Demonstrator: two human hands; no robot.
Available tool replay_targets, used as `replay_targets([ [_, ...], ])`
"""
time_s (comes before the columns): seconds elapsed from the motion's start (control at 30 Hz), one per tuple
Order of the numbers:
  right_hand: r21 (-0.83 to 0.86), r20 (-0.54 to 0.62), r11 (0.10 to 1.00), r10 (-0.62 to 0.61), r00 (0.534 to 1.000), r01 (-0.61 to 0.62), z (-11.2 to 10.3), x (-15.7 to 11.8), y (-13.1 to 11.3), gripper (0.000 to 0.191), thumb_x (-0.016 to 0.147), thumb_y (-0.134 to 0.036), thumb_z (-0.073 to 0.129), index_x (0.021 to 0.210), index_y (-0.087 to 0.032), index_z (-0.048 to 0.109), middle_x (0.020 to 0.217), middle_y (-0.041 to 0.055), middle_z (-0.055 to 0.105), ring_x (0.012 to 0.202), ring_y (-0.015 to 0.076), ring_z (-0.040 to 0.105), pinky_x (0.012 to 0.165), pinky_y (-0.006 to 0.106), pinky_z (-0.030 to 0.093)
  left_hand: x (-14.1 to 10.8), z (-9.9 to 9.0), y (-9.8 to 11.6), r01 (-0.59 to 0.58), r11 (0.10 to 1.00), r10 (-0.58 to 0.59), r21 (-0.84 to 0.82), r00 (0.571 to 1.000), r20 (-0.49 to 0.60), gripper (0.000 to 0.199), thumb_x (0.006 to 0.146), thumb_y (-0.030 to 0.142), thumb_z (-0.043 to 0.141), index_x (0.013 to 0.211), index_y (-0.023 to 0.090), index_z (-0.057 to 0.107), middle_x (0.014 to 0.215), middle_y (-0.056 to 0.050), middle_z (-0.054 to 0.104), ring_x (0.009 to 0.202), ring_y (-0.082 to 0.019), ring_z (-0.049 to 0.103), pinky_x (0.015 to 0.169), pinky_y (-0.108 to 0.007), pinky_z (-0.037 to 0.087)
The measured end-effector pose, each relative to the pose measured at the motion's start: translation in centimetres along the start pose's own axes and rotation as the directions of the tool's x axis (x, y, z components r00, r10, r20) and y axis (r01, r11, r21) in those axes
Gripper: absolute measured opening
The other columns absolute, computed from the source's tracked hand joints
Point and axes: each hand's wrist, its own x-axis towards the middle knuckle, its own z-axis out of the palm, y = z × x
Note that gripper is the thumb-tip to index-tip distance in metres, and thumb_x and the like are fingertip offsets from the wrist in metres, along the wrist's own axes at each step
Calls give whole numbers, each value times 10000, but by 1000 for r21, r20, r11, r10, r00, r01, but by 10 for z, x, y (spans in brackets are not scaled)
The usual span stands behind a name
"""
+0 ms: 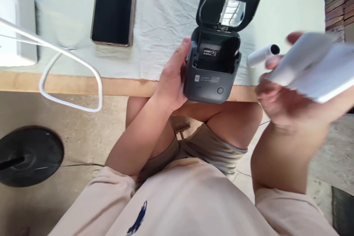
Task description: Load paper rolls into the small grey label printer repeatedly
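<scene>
A dark grey portable printer (208, 84) has its lid (229, 0) swung up, and its inner compartment shows a small label. My left hand (173, 75) grips the printer's left side at the table edge. To the right, my right hand (287, 99) holds a white paper roll (306, 57) with a loose strip trailing from it, blurred by motion. Between the printer and that hand, a small white tube (261, 56) with a dark hollow end lies on the cloth.
A phone (113, 9) lies face up at the back left. At the far left stands a white device (22, 25), and a thick white cable (98, 81) loops over the wooden table edge (124, 86). A round black base (33, 155) is on the floor.
</scene>
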Motion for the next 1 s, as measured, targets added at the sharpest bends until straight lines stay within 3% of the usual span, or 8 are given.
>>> replay_targets([
  [0.07,118,-44,991,71,997,-66,7,-16,22,384,1024,-695,641,1259,-412,749,813,14,716,498,203,610,374,338,378,2,-1,0,-30,999,30,12,999,-26,600,1246,429,273,1238,163,811,1127,-81,894,1500,-304,755,1164,-443,715],
  [0.23,15,-213,1000,-9,977,12,33,-13,35,337,1045,-449,763,1342,-438,602,1164,13,740,916,225,783,793,398,710,2,-6,-1,-100,989,108,109,992,-68,508,1232,439,384,1103,180,802,1241,-43,878,1681,-312,588,1279,-438,635],
  [0.47,-450,-74,893,-67,995,27,43,-2,27,520,1074,-456,682,1541,-297,519,1337,98,784,1243,330,792,982,514,680,-6,-4,1,-90,992,107,89,971,-211,588,1241,533,359,1227,130,787,1360,-150,866,1764,-271,471,1399,-402,522],
  [0.6,-549,-363,835,-271,892,31,21,-6,33,621,1006,-488,732,1550,-298,500,1425,126,682,1299,349,725,1046,582,627,-5,-3,3,-46,995,71,91,954,-291,705,1239,585,250,1251,201,841,1272,-104,889,1696,-278,571,1355,-450,581],
  [0.67,-586,-454,805,-225,862,-98,7,-1,48,589,953,-495,763,1462,-272,564,1401,151,631,1255,350,689,1064,619,614,-5,-5,4,-44,995,68,88,954,-291,710,1238,580,239,1261,232,858,1235,-81,896,1652,-276,623,1315,-460,616],
  [0.8,-481,-491,821,40,870,-308,-3,17,85,496,853,-450,818,1274,-231,672,1250,136,606,1048,298,672,1017,613,632,-5,-7,4,-27,995,54,101,959,-277,718,1233,597,248,1236,242,873,1197,-87,902,1608,-272,666,1273,-434,644],
  [0.9,-329,-527,915,27,849,-233,2,21,87,522,831,-366,801,1317,-286,627,1151,67,644,892,219,645,857,454,641,-6,-6,4,-35,993,64,111,963,-263,665,1233,571,300,1181,248,879,1165,-89,906,1596,-264,676,1271,-418,644],
  [1.0,152,-598,979,202,776,-137,5,13,67,659,804,-290,858,1385,-373,559,1153,6,730,866,181,714,707,319,628,-6,-4,4,-30,992,59,119,967,-247,702,1235,569,279,1047,249,875,1132,-88,904,1571,-276,697,1270,-423,648],
])
